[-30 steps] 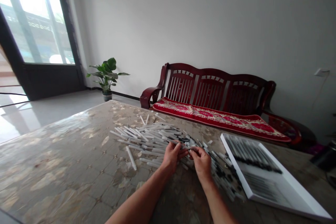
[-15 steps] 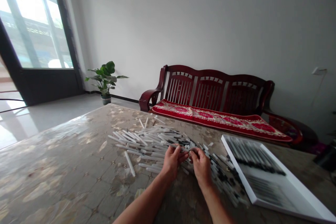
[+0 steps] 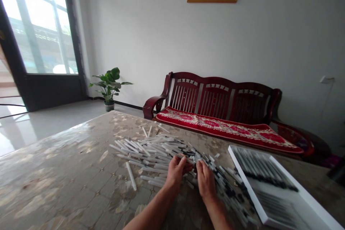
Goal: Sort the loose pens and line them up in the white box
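My left hand [image 3: 175,172] is closed in a pinch around a slim pen [image 3: 185,159], mostly covered by the fingers. Close beside it, my right hand [image 3: 206,178] has its thumb and fingers drawn together near the pen's end; what lies between them is hidden. Both hands are over a heap of loose pen parts on the table. Whitish translucent pen barrels [image 3: 142,147] spread to the left, and black and clear pen pieces [image 3: 229,187] spread to the right. One pale barrel [image 3: 131,176] lies apart at the heap's near left.
A white shallow tray [image 3: 246,183] at right holds two rows of pens with black ends. The patterned table [image 3: 67,179] extends left. Behind it stand a dark red wooden bench [image 3: 215,97] with a red cloth and a potted plant [image 3: 109,90].
The view has tilted up slightly, so the scene sits lower. My right hand's fingers have straightened a little and moved slightly away from the left hand's fingertips.
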Available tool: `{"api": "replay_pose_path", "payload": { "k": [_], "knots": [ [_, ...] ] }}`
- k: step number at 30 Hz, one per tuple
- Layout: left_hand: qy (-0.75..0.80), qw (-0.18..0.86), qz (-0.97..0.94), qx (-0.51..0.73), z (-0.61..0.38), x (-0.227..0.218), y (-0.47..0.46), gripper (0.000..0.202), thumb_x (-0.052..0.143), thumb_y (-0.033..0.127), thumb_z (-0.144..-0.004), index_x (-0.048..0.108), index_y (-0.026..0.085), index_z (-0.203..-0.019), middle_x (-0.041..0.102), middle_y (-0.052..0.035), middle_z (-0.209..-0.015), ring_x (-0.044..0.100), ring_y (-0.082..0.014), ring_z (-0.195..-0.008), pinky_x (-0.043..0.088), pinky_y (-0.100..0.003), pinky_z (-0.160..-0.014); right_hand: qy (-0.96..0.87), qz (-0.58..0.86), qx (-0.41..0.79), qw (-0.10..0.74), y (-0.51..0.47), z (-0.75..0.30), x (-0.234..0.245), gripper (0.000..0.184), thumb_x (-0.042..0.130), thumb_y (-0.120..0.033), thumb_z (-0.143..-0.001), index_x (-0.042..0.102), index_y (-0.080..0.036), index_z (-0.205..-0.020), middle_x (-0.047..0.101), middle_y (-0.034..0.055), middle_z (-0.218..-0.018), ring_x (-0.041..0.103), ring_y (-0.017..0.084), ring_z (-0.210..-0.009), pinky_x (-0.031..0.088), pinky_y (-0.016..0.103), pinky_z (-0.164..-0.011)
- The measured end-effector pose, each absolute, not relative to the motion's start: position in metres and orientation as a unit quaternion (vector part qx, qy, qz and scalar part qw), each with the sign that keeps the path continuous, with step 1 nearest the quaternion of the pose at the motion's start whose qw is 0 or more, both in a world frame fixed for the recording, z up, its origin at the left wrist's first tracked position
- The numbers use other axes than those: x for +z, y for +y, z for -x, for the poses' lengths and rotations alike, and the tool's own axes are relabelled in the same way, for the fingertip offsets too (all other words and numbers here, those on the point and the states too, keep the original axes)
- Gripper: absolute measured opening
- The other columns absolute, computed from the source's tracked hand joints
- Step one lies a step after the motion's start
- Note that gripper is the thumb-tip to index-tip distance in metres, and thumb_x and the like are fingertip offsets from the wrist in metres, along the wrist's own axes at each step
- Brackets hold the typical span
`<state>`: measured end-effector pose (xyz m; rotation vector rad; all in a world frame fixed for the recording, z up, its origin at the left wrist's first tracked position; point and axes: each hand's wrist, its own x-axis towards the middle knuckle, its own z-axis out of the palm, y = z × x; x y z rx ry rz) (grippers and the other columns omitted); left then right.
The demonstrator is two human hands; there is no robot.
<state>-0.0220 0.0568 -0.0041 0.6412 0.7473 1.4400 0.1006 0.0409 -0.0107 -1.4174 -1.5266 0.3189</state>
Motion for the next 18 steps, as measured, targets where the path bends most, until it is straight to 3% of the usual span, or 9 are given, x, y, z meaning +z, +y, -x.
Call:
{"api": "replay_pose_path", "payload": {
  "k": [4,8,14,18],
  "knots": [
    [0.324,0.652,-0.281,0.625,0.0220,-0.0044,0.0591,0.047,0.086,0.046,-0.054,0.059,0.018,-0.080,0.064,0.0028,-0.068,0.066,-0.0144,-0.062,0.055,-0.027,-0.062,-0.644,0.569,0.160,0.485,0.0409,-0.1008,-0.0067,0.041,0.038,-0.053,-0.093,0.059,-0.023,-0.074,0.069,0.0032,-0.071,0.063,0.019,-0.067,0.046,0.028,-0.061],
    [0.325,0.653,-0.287,0.621,0.0212,-0.0030,0.0585,0.046,0.086,0.046,-0.054,0.060,0.018,-0.079,0.065,0.0022,-0.069,0.065,-0.0147,-0.063,0.054,-0.026,-0.060,-0.620,0.579,0.202,0.489,0.0426,-0.1018,-0.0050,0.051,0.032,-0.056,-0.094,0.063,-0.023,-0.071,0.071,0.0055,-0.071,0.065,0.021,-0.067,0.048,0.029,-0.064],
    [0.333,0.651,-0.264,0.629,0.0204,-0.0010,0.0576,0.046,0.086,0.046,-0.053,0.060,0.019,-0.080,0.065,0.0024,-0.069,0.067,-0.0154,-0.064,0.054,-0.027,-0.062,-0.625,0.567,0.166,0.510,0.0410,-0.1038,-0.0025,0.043,0.038,-0.057,-0.092,0.060,-0.023,-0.076,0.067,0.0015,-0.069,0.061,0.018,-0.064,0.047,0.026,-0.059],
    [0.327,0.659,-0.272,0.620,0.0184,-0.0008,0.0558,0.050,0.087,0.048,-0.050,0.059,0.018,-0.079,0.065,0.0026,-0.066,0.066,-0.0155,-0.061,0.054,-0.027,-0.060,-0.617,0.584,0.150,0.506,0.0417,-0.1056,-0.0046,0.049,0.034,-0.059,-0.092,0.059,-0.024,-0.067,0.064,0.0017,-0.060,0.059,0.018,-0.056,0.044,0.028,-0.054]
  ]
}}
